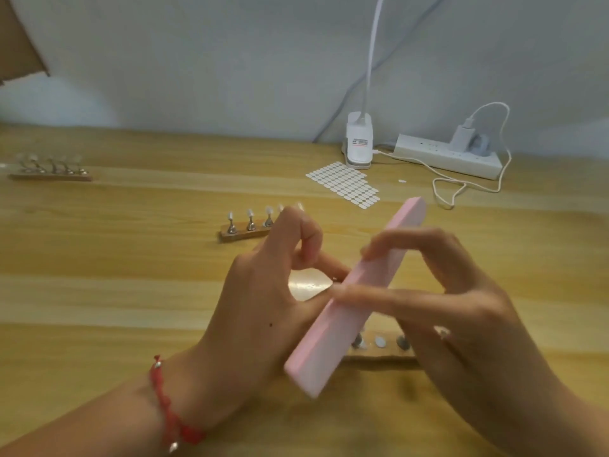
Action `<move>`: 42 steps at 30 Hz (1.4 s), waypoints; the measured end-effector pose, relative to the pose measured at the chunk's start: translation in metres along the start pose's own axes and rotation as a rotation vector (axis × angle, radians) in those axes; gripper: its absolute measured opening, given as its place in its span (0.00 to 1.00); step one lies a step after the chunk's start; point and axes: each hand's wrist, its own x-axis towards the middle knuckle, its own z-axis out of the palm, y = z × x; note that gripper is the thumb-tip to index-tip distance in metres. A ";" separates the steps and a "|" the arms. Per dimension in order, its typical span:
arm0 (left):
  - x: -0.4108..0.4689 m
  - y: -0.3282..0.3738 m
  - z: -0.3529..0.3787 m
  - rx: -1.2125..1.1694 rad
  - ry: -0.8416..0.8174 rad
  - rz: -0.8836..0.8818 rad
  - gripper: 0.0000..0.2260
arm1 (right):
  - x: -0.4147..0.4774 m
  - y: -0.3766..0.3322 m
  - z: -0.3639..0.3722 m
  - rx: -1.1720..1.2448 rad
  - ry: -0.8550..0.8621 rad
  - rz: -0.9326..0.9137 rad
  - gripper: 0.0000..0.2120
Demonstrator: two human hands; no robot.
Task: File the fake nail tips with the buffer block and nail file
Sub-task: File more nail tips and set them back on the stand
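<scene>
A long pink buffer block (346, 311) slants from lower left to upper right above the table; my right hand (461, 311) grips its middle between thumb and fingers. My left hand (263, 301), with a red bracelet at the wrist, has its fingers curled and pinches something small right at the block's left edge; the item itself is hidden. A wooden holder (240, 233) with several white nail tips on metal stands sits behind my left hand. Another wooden holder (382, 349) with metal stands lies under the block, mostly covered.
A third holder (49, 176) with clear tips stands far left. A sheet of white adhesive tabs (346, 184), a white lamp base (359, 143) and a power strip (448, 158) with a looping cable lie at the back right.
</scene>
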 end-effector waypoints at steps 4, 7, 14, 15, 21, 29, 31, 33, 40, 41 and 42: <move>0.000 -0.003 0.002 -0.014 0.026 -0.024 0.24 | 0.000 0.007 -0.002 0.006 0.050 0.087 0.30; -0.001 -0.006 0.004 -0.054 0.051 -0.061 0.25 | -0.002 0.003 0.003 0.004 -0.003 -0.016 0.26; 0.000 -0.005 0.003 -0.058 0.045 -0.044 0.25 | -0.002 0.001 0.003 0.019 -0.003 -0.038 0.24; 0.001 -0.004 0.003 -0.055 0.049 -0.043 0.25 | -0.001 0.003 0.002 0.005 0.012 -0.010 0.26; 0.001 -0.002 0.002 -0.071 0.056 -0.037 0.23 | -0.001 -0.004 0.004 0.021 -0.003 -0.056 0.23; 0.001 -0.003 0.000 -0.005 0.013 -0.023 0.23 | 0.002 0.005 0.002 0.015 0.005 0.002 0.22; 0.001 -0.004 0.000 -0.050 0.040 -0.060 0.22 | 0.009 0.027 -0.013 -0.022 0.109 0.149 0.22; 0.000 -0.005 0.000 -0.142 0.037 -0.102 0.20 | 0.011 0.043 -0.028 -0.039 0.188 0.216 0.23; 0.007 -0.007 -0.005 -0.729 -0.107 -0.434 0.24 | 0.009 0.039 -0.029 -0.075 0.187 0.115 0.25; 0.008 -0.007 -0.007 -0.773 -0.117 -0.467 0.24 | 0.008 0.034 -0.029 -0.108 0.177 0.038 0.24; 0.009 -0.007 -0.008 -0.808 -0.135 -0.492 0.24 | 0.007 0.029 -0.028 -0.148 0.161 -0.048 0.23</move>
